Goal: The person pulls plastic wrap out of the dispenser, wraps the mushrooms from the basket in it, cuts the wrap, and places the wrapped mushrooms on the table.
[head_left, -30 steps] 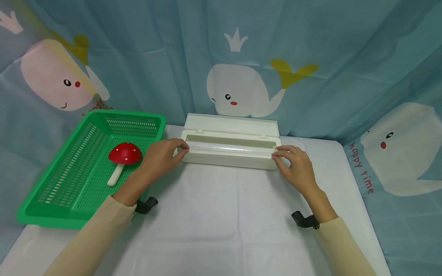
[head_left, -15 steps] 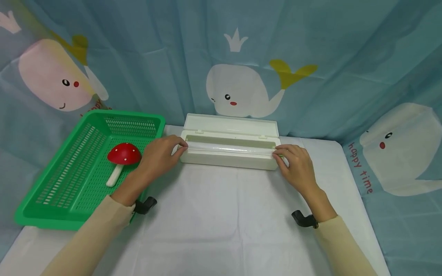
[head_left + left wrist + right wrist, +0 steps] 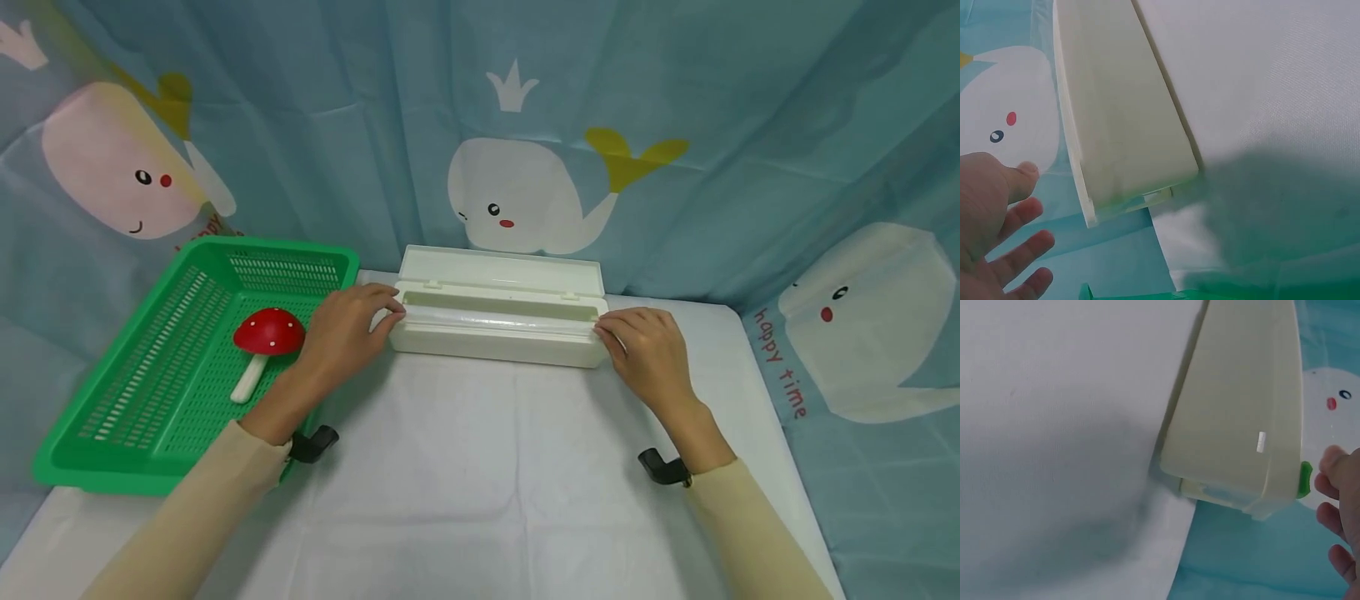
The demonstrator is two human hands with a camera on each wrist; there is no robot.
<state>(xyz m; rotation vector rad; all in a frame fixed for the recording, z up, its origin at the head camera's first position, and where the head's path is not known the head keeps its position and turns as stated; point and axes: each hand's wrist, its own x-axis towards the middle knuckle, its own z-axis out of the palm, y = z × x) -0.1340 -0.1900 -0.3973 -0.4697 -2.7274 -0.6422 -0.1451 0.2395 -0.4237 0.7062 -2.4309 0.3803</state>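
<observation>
A long white cling film dispenser box (image 3: 502, 346) stands at the back of the table, its hinged lid (image 3: 501, 267) tipped back. Inside it, a roll of clear cling film (image 3: 498, 319) runs the length of the box. At the left end, my left hand (image 3: 347, 329) pinches the film between thumb and index finger, the other fingers spread apart in the left wrist view. My right hand (image 3: 647, 354) pinches the film at the right end, beside a small green piece (image 3: 1304, 480) on the box. The exact contact with the clear film is hard to see.
To the left is a green plastic basket (image 3: 142, 358) holding a red-capped mushroom (image 3: 268, 332) with a white stem. A white cloth (image 3: 480, 467) covers the table. Behind hangs a blue curtain (image 3: 330, 158) printed with whales, close to the open lid.
Both hands have risen slightly, still near the box ends. The right fingers are curled closer together and now hide the green piece in the head view. Box and basket stay in place.
</observation>
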